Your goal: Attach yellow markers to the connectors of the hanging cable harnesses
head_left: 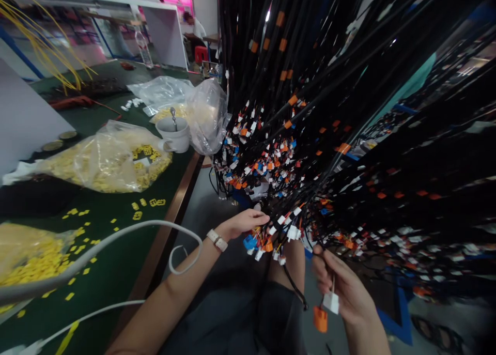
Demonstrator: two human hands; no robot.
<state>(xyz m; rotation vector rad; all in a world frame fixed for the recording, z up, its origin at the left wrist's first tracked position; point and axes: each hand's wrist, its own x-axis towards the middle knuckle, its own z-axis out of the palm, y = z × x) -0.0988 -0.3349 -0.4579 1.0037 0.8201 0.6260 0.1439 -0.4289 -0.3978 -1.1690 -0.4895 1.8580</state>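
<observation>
My left hand (pixel 244 222), with a white watch on its wrist, has its fingers closed at the edge of a bundle of black cables. Blue (pixel 250 242), orange and white connectors hang on thin coloured wires just below those fingers. My right hand (pixel 344 282) is closed around a black cable's end, to the right of the bundle. From it dangle a white connector (pixel 331 302) and an orange connector (pixel 320 319). Many more black cables (pixel 267 76) hang in front of me, their lower ends crowded with small connectors. The exact grip of my left fingertips is partly hidden.
On the green table (pixel 127 241) at left lie a bag of yellow parts (pixel 104 158), loose yellow pieces, and a white mug (pixel 174 134) with a spoon. A grey hose (pixel 116 236) curves over the table edge. A blue frame (pixel 403 313) stands low right. Another person sits far back.
</observation>
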